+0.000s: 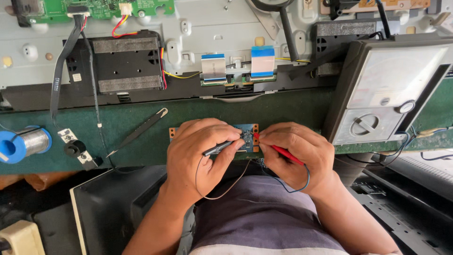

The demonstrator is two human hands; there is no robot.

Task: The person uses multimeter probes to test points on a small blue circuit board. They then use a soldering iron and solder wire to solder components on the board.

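I see even, bright daylight; the pale meter (396,89) face glares softly. Below it, soft shadows darken the lower corners. Focus stays sharp, edges slightly bowed.

daylit green-topped workbench (292,111), dark clutter on the floor below

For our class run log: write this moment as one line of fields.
left hand: holds black probe | right hand: holds red probe | tips: on small blue circuit board | nearby: analog meter
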